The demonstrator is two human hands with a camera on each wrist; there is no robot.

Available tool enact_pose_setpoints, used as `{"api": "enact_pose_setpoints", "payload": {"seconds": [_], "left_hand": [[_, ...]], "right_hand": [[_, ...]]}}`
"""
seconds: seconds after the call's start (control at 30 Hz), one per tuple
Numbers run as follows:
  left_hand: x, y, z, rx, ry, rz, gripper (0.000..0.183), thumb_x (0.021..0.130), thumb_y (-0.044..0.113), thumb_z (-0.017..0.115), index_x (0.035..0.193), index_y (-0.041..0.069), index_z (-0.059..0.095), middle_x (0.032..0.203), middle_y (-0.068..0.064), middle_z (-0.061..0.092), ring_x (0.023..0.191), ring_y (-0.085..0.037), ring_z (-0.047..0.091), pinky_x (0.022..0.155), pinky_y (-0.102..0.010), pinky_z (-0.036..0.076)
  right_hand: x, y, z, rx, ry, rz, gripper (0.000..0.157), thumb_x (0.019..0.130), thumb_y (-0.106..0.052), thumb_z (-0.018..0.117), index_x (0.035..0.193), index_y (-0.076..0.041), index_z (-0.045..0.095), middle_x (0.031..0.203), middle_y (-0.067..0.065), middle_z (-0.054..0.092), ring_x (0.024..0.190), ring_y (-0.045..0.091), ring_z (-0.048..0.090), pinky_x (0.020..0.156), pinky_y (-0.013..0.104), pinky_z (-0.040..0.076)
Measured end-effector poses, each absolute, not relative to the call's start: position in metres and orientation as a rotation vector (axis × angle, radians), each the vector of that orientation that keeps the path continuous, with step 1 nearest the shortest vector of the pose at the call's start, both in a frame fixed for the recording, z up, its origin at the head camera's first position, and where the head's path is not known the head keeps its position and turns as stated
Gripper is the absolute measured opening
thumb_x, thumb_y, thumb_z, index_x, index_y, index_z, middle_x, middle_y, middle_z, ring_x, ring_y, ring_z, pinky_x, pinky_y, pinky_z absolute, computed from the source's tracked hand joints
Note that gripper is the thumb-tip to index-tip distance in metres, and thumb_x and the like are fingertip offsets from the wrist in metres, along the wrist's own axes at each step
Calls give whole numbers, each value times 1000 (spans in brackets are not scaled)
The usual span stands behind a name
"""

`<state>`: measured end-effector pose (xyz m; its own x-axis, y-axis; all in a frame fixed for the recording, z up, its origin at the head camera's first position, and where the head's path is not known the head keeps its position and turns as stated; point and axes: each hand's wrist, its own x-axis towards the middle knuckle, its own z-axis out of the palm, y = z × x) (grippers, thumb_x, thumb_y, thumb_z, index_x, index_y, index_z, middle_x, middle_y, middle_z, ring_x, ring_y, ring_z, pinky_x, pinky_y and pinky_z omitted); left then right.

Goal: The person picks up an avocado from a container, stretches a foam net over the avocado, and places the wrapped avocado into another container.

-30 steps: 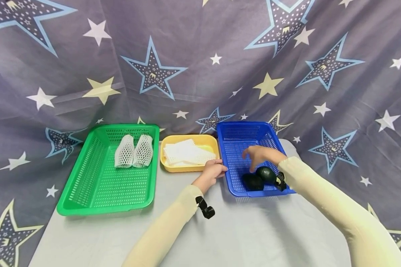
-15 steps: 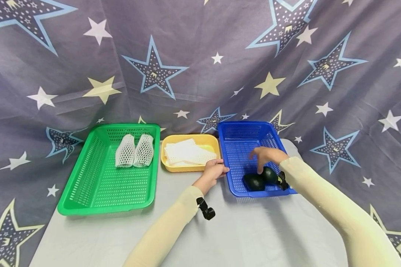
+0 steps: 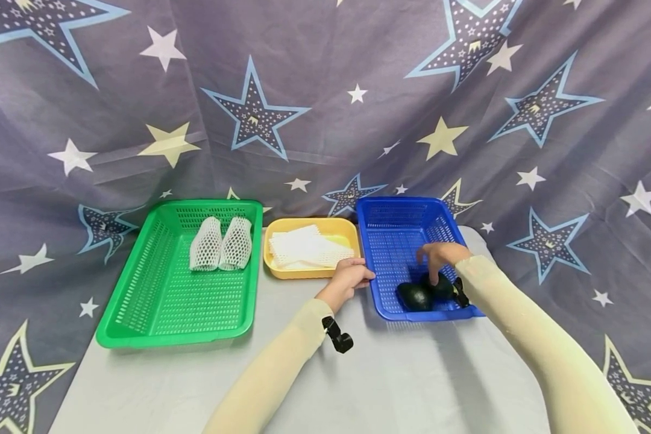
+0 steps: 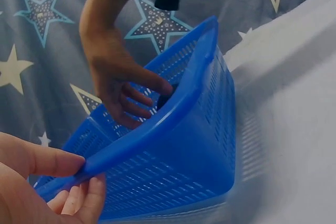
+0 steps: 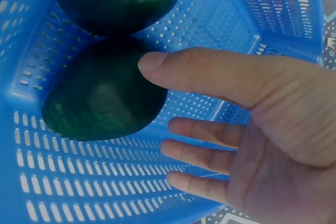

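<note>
In the head view, two dark green avocados lie side by side at the near end of the blue basket (image 3: 377, 295). My left hand (image 3: 348, 280) pinches the basket's left rim, thumb on top and fingers beneath, as the left wrist view shows. Inside the basket, my right hand (image 3: 439, 256) is over the right avocado (image 5: 107, 95). Its thumb tip overlaps that avocado in the right wrist view, while the other fingers stretch out beside it, fairly straight. The other avocado (image 3: 414, 296) sits against it on the left.
Left of the blue basket stands a yellow tray (image 3: 293, 274) with a pile of flat white foam nets (image 3: 309, 247). A green basket (image 3: 179, 340) farther left holds two plump white foam net sleeves (image 3: 206, 244). A star-patterned curtain (image 3: 314, 120) hangs behind the white table (image 3: 390, 386).
My right hand has moved a little right and lower, from above the basket's middle to the right avocado. The left hand keeps its hold on the rim. The head view has shifted slightly.
</note>
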<state>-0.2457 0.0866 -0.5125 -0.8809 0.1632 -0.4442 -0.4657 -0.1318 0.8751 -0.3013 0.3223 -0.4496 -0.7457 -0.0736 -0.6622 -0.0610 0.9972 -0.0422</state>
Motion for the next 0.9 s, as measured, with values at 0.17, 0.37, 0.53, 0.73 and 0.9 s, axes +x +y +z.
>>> {"api": "enact_pose_setpoints", "payload": {"seconds": [0.17,0.37,0.53,0.73,0.9], "left_hand": [[-246,85,-510,-331,1698,2078,54,80,-18,64,132,-10,59,117,-23,72,71,-10,65,85,-33,62],[-247,86,-513,-326,1708,2072,50,79,-18,65,128,-10,62,108,-17,74,71,-11,66,78,-29,63],[-247,85,-512,-338,1715,2049,53,80,-17,65,132,-9,60,113,-20,73,69,-11,65,72,-25,62],[-245,84,-511,-346,1718,2052,55,80,-17,66,134,-8,58,117,-22,72,69,-11,64,75,-27,62],[-245,84,-513,-340,1717,2054,56,80,-16,67,135,-8,58,118,-22,71,71,-12,66,77,-28,63]], "right_hand": [[-303,327,-455,-81,2377,8,71,72,-9,89,136,-13,58,146,21,49,125,37,51,92,56,55],[-302,335,-461,-65,2386,15,68,70,-10,90,132,-14,61,143,21,51,123,37,52,90,55,56],[-299,335,-464,-50,2377,-1,67,70,-11,90,130,-14,61,142,19,52,126,37,51,93,56,56],[-295,333,-466,-43,2379,-11,73,67,-10,92,132,-17,60,139,18,53,123,36,51,91,56,56],[-295,335,-471,-80,2361,-8,71,68,-11,93,130,-18,59,131,16,56,118,35,53,90,56,56]]}}
